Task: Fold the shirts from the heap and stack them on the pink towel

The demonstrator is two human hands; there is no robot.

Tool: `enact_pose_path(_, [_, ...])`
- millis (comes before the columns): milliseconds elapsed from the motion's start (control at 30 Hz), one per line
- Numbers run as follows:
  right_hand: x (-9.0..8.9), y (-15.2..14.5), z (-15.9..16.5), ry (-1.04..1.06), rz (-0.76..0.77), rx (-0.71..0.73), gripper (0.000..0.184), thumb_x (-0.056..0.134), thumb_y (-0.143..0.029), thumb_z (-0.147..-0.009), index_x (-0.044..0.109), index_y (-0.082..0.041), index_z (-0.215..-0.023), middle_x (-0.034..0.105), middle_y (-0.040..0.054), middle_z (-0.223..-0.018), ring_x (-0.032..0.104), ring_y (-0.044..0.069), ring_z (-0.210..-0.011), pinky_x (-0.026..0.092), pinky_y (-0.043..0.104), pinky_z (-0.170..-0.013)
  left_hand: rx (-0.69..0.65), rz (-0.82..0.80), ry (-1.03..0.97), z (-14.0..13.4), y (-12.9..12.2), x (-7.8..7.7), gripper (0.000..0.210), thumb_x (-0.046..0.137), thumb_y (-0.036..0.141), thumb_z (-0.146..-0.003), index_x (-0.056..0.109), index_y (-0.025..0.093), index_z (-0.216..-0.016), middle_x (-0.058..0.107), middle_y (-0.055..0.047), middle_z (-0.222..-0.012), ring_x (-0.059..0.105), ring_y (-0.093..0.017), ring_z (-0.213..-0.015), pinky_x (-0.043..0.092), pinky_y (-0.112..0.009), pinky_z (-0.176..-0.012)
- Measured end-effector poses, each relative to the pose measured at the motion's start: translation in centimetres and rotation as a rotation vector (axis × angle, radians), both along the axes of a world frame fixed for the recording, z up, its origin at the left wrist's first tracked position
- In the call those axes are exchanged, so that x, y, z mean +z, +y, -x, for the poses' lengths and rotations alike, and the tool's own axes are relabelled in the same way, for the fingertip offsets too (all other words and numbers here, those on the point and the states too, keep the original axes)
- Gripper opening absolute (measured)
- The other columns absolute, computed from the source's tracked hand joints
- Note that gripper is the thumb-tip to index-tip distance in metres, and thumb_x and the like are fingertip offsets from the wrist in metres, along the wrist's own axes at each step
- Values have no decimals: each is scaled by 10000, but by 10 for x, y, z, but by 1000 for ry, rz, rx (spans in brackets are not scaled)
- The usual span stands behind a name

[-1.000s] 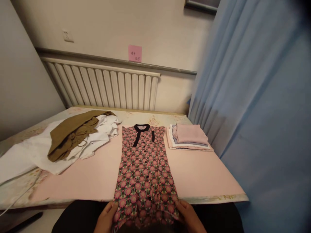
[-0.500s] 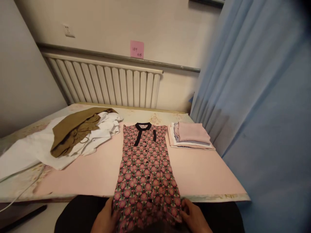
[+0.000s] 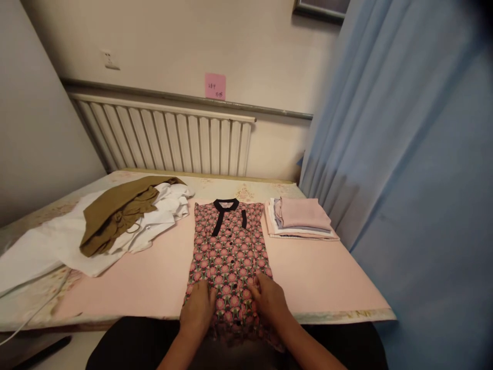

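A sleeveless floral button-front dress [image 3: 233, 246] with a black collar lies flat, front up, collar toward the wall. Its lower end hangs past the near table edge over my lap. My left hand [image 3: 198, 308] rests at its left side with curled fingers on the cloth. At the right side, my right hand [image 3: 271, 298] is bent, thumb and fingers closing on the fabric. Both fingertips are partly hidden. On the right is a folded stack of clothes [image 3: 306, 213], a pink piece on top.
To the left lie a brown garment [image 3: 115, 205] and rumpled white cloth [image 3: 50, 244]. A pink mat [image 3: 319, 272] covers part of the table. Behind stand a radiator [image 3: 173, 141] and wall; a blue curtain [image 3: 404, 154] hangs on the right. A white cable [image 3: 34, 318] runs at lower left.
Both hands have moved up from the dress's hem, away from me and inward, onto its lower sides. The view has tilted slightly upward.
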State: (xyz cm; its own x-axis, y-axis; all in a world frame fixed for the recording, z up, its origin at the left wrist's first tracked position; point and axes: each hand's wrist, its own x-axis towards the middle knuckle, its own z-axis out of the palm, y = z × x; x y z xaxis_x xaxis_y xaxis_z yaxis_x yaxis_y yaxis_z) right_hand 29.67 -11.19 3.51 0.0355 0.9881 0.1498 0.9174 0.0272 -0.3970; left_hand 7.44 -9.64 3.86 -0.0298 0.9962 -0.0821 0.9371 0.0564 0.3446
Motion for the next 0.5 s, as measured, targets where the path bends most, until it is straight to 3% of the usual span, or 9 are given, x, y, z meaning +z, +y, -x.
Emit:
enact_pose_path(133, [-13,10,12,-151,40,-29,153,514,-311,-877,572,-181,-932,675,81,-864,636,221,-820,393,273,-674,72,72,91,-7,15,7,256,382,349,-913,499,149,-1022,643,-153,-1069,633,-272,-982,455,-371,-783])
enact_pose_path(267, [-19,14,18,-218,91,-72,149,497,-197,-840,580,-164,-960,671,121,-935,640,248,-866,411,303,-704,79,91,157,-10,20,6,245,298,176,-901,500,133,-1033,657,-170,-1037,662,-274,-934,464,-379,-757])
enact_pose_path(500, [-6,21,17,-119,71,-26,188,463,-105,-819,566,-183,-955,678,80,-908,636,206,-856,394,266,-701,18,92,174,-9,23,8,299,263,83,-882,512,124,-1042,655,-175,-1065,667,-274,-944,460,-363,-765])
